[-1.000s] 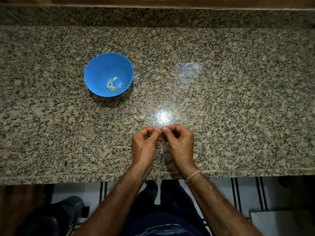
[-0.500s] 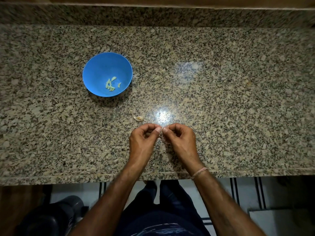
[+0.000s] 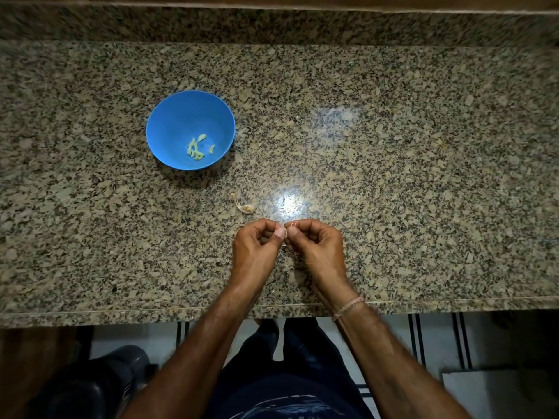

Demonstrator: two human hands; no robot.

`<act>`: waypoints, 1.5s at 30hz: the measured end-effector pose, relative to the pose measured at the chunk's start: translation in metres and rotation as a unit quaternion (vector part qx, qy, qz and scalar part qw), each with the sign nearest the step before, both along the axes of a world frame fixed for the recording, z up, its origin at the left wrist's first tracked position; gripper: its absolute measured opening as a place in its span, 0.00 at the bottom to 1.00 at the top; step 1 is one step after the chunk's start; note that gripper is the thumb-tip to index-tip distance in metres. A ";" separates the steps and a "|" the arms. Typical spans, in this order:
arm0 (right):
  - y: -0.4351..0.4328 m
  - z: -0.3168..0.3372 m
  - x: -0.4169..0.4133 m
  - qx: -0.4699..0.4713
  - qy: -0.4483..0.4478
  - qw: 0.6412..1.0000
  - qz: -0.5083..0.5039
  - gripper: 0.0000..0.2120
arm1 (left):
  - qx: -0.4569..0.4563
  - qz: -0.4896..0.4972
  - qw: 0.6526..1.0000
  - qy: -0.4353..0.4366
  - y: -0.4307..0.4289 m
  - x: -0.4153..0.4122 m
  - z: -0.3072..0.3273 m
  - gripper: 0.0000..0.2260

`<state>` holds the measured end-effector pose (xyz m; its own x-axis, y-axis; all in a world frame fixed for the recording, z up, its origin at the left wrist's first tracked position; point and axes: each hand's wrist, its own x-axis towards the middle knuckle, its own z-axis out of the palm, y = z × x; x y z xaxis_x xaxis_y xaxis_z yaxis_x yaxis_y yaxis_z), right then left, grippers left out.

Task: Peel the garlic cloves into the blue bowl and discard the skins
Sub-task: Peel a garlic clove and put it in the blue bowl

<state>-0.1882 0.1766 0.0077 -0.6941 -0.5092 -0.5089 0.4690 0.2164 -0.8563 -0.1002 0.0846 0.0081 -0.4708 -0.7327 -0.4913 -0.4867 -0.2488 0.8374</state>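
Granite counter (image 3: 393, 176): left hand (image 3: 257, 246) and right hand (image 3: 314, 246) meet near front edge, fingers curled, pinching garlic clove (image 3: 290, 226), mostly hidden, likely working skin loose. Blue bowl (image 3: 190, 116) well apart, holds peeled cloves (image 3: 198, 148). Skin scrap (image 3: 245, 207) between, undiscarded.

Blue bowl (image 3: 169, 122); pale green cloves (image 3: 198, 148); speckled granite counter (image 3: 393, 161)

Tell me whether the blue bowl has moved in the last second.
No. The blue bowl keeps the same spacing from the garlic skin scrap on the counter; only the view drifted slightly.
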 end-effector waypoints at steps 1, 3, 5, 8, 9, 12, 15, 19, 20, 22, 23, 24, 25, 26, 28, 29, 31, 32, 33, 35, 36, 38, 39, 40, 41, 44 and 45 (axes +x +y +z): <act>0.000 0.000 0.000 0.001 -0.006 1.000 0.000 0.03 | -0.010 -0.008 1.000 -0.011 0.001 0.000 0.000 0.04; 0.000 0.000 0.001 0.001 -0.032 0.999 0.002 0.04 | -0.025 -0.019 0.999 -0.027 0.002 -0.001 0.001 0.05; 0.001 0.003 -0.001 -0.004 -0.073 0.997 0.016 0.06 | -0.028 -0.019 0.999 -0.038 0.001 -0.003 0.002 0.06; 0.002 0.006 -0.006 -0.038 -0.174 0.984 0.019 0.10 | -0.035 -0.012 0.998 -0.049 -0.001 -0.006 0.001 0.06; 0.003 0.006 -0.008 -0.047 -0.199 0.979 0.018 0.10 | -0.042 -0.010 0.998 -0.053 -0.001 -0.006 0.000 0.06; 0.005 0.003 -0.011 -0.051 -0.240 0.969 0.017 0.08 | -0.071 0.010 0.996 -0.061 -0.003 -0.009 -0.003 0.05; 0.008 0.000 -0.013 -0.047 -0.256 0.965 0.018 0.07 | -0.094 0.019 0.993 -0.071 -0.004 -0.007 -0.005 0.04; 0.010 -0.001 -0.016 -0.048 -0.257 0.965 0.007 0.12 | -0.107 0.001 0.992 -0.066 -0.002 -0.002 -0.005 0.09; 0.010 0.000 -0.017 -0.048 -0.254 0.966 0.002 0.12 | -0.107 -0.004 0.992 -0.065 -0.001 -0.001 -0.005 0.09; 0.009 0.001 -0.017 -0.049 -0.247 0.968 -0.010 0.11 | -0.118 -0.001 0.990 -0.070 0.001 0.001 -0.004 0.06; 0.009 0.001 -0.017 -0.050 -0.244 0.968 -0.014 0.11 | -0.123 0.000 0.989 -0.077 0.002 0.002 -0.003 0.03; 0.009 0.002 -0.016 -0.050 -0.241 0.969 -0.017 0.10 | -0.122 -0.001 0.989 -0.081 0.002 0.003 -0.003 0.03; 0.009 0.001 -0.015 -0.051 -0.239 0.970 -0.019 0.10 | -0.119 -0.003 0.990 -0.081 0.002 0.004 -0.003 0.04; 0.009 0.000 -0.014 -0.051 -0.236 0.970 -0.021 0.10 | -0.117 -0.004 0.990 -0.080 0.003 0.004 -0.003 0.07; 0.008 -0.001 -0.013 -0.049 -0.227 0.972 -0.023 0.11 | -0.127 0.000 0.988 -0.087 0.003 0.004 -0.003 0.07; 0.008 -0.002 -0.012 -0.046 -0.220 0.974 -0.023 0.11 | -0.132 0.004 0.987 -0.091 0.003 0.003 -0.002 0.05; 0.008 -0.002 -0.011 -0.045 -0.213 0.976 -0.028 0.09 | -0.116 0.007 0.990 -0.078 0.004 0.003 -0.001 0.05; 0.008 -0.002 -0.011 -0.049 -0.216 0.975 -0.032 0.09 | -0.100 0.005 0.993 -0.062 0.004 0.004 -0.001 0.05; 0.007 -0.002 -0.010 -0.054 -0.220 0.973 -0.038 0.09 | -0.088 0.000 0.995 -0.048 0.003 0.004 -0.001 0.05; 0.006 0.000 -0.008 -0.059 -0.213 0.974 -0.041 0.08 | -0.076 -0.006 0.997 -0.031 0.003 0.005 0.000 0.04; 0.005 0.002 -0.007 -0.052 -0.191 0.980 -0.034 0.07 | -0.072 -0.001 0.997 -0.024 0.003 0.006 -0.002 0.03; 0.004 0.003 -0.005 -0.002 -0.085 0.996 -0.004 0.06 | -0.061 0.008 0.998 -0.027 0.002 0.006 -0.003 0.03; 0.004 0.003 -0.005 0.033 -0.007 0.999 0.016 0.05 | -0.026 0.017 0.999 -0.027 0.001 0.005 -0.003 0.03; 0.004 0.002 -0.005 0.060 0.076 0.995 0.036 0.04 | 0.042 0.037 0.998 -0.018 0.000 0.005 -0.002 0.04; 0.005 0.000 -0.006 0.074 0.159 0.983 0.058 0.04 | 0.136 0.066 0.989 0.001 -0.003 0.004 0.001 0.04; 0.005 -0.009 -0.007 0.083 0.363 0.922 0.110 0.05 | 0.355 0.135 0.924 0.044 -0.009 0.003 0.005 0.06; 0.005 -0.012 -0.006 0.089 0.410 0.901 0.112 0.06 | 0.382 0.143 0.911 0.050 -0.010 0.003 0.005 0.06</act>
